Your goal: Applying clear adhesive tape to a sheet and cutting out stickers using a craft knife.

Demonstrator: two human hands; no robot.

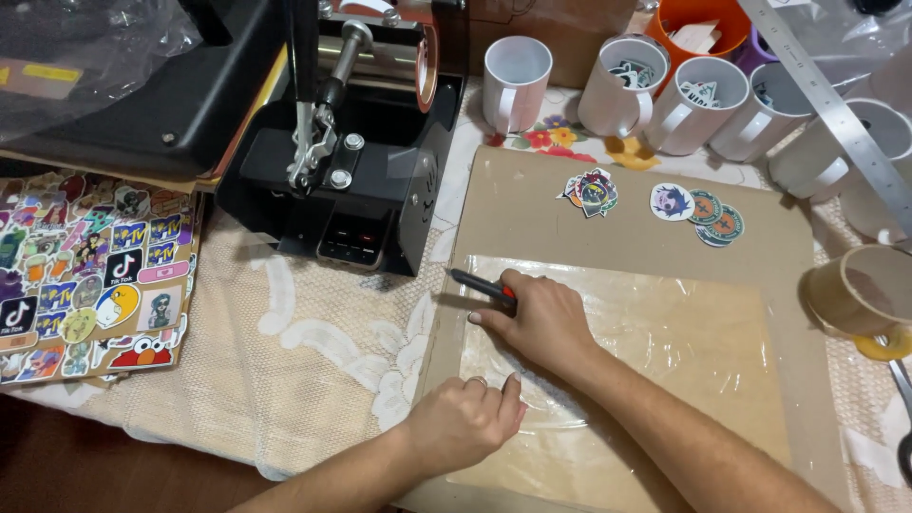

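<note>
Left hand (465, 418) presses clear film (665, 342); right hand (541, 318) grips cutter (484, 285).

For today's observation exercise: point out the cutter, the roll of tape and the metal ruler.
cutter (483, 285), head view, on its dark handle.
roll of tape (836, 309), head view, on its outer side.
metal ruler (836, 112), head view, mid-blade.

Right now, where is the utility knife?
In the head view the utility knife is in the right hand, left of centre on the brown board, at the upper left corner of the clear plastic sheet, just below the black mug press.
</note>
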